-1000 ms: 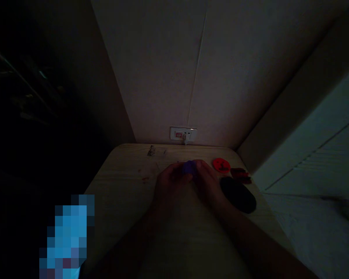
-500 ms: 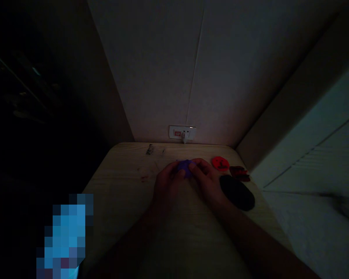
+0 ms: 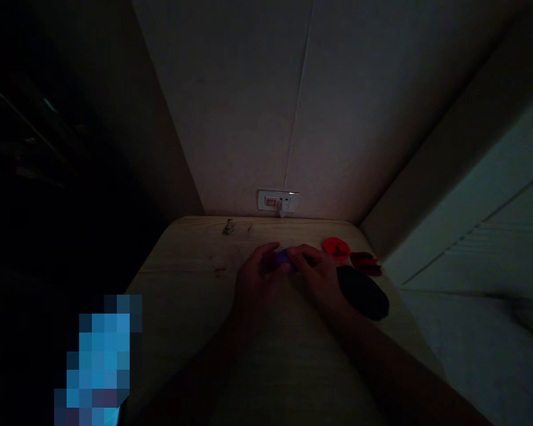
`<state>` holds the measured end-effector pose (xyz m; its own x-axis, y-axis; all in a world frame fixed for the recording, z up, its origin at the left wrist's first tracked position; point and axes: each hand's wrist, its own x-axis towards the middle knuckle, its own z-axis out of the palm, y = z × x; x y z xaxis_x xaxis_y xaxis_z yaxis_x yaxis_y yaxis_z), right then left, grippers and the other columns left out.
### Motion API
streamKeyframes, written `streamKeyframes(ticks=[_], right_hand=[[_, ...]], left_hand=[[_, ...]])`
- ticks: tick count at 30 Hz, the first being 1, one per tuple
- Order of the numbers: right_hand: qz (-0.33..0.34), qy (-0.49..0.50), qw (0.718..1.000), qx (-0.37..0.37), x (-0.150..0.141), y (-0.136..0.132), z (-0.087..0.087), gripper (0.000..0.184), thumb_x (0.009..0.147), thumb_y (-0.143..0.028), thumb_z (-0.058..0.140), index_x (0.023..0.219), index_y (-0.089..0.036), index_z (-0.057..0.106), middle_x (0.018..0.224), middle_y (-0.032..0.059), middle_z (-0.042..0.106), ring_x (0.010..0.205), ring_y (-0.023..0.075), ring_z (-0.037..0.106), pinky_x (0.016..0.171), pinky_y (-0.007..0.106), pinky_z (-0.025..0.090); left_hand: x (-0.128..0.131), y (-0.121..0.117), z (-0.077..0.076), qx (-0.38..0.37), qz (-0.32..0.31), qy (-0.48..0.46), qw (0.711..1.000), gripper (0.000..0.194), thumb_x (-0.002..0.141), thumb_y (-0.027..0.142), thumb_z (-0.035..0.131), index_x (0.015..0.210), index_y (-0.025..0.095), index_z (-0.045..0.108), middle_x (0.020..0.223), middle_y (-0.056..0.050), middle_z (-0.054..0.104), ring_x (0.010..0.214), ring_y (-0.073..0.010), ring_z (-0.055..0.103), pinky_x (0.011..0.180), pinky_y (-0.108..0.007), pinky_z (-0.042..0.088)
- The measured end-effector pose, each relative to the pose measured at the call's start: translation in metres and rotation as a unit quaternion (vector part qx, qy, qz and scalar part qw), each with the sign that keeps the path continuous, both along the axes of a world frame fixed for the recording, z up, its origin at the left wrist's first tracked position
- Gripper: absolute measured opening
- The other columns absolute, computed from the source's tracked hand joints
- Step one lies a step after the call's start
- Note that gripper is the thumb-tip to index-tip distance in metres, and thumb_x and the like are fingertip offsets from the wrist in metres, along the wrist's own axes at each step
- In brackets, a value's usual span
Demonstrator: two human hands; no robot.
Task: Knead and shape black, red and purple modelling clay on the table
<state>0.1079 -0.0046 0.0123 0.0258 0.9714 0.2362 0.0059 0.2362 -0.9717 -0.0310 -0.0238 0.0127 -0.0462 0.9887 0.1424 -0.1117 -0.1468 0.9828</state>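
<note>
The room is dim. Over a pale wooden table, my left hand and my right hand meet around a small purple lump, soft-looking like clay. Fingers of both hands are curled and pinch it from either side. Most of the lump is hidden behind my fingers. To the right of my right hand lies a round red disc and beside it dark red pieces.
A black oval object lies just right of my right wrist. A white wall socket sits at the table's back edge. Small dark scraps lie far left on the table. A pale bed surface adjoins on the right.
My fingers have closed further over the purple lump, so less of it shows. The hands stay in the same spot.
</note>
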Motion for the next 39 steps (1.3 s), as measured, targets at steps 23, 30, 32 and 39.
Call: streamKeyframes(ticks=[23,30,32,39], right_hand=[[-0.06,-0.152,0.987,0.006,0.004,-0.007,0.005,0.053,0.099,-0.062,0.04,0.065,-0.023,0.049,0.061,-0.0009,0.049,0.059,0.0165,0.045,0.055,0.03,0.033],[-0.079,-0.2,0.976,-0.019,0.003,-0.006,0.005,0.063,0.097,-0.067,0.038,0.053,-0.022,0.045,0.05,-0.0009,0.044,0.05,0.0149,0.04,0.05,0.03,0.025],[-0.067,-0.191,0.979,-0.024,0.002,-0.007,0.007,0.065,0.098,-0.067,0.035,0.053,-0.022,0.045,0.05,-0.0008,0.045,0.05,0.0145,0.039,0.05,0.03,0.027],[0.07,-0.194,0.978,-0.001,0.002,-0.008,0.004,0.052,0.096,-0.062,0.048,0.071,-0.018,0.06,0.063,-0.0006,0.054,0.06,0.0146,0.047,0.056,0.027,0.034]], left_hand=[[0.004,0.0,-0.004,-0.054,-0.027,-0.011,0.998,0.021,0.07,0.027,0.082,0.088,0.018,0.075,0.085,-0.003,0.074,0.081,-0.0186,0.068,0.076,-0.028,0.052],[0.003,0.002,-0.009,-0.054,-0.038,-0.018,0.998,0.025,0.072,0.035,0.083,0.087,0.017,0.073,0.082,-0.002,0.073,0.077,-0.0171,0.067,0.073,-0.027,0.051],[0.004,0.002,-0.006,-0.058,-0.038,-0.028,0.997,0.029,0.072,0.038,0.083,0.088,0.017,0.072,0.084,-0.003,0.073,0.078,-0.0171,0.067,0.073,-0.027,0.052],[0.002,0.005,-0.003,-0.101,-0.015,-0.145,0.984,0.037,0.078,0.049,0.077,0.093,0.015,0.074,0.093,-0.007,0.076,0.085,-0.0193,0.069,0.077,-0.03,0.055]])
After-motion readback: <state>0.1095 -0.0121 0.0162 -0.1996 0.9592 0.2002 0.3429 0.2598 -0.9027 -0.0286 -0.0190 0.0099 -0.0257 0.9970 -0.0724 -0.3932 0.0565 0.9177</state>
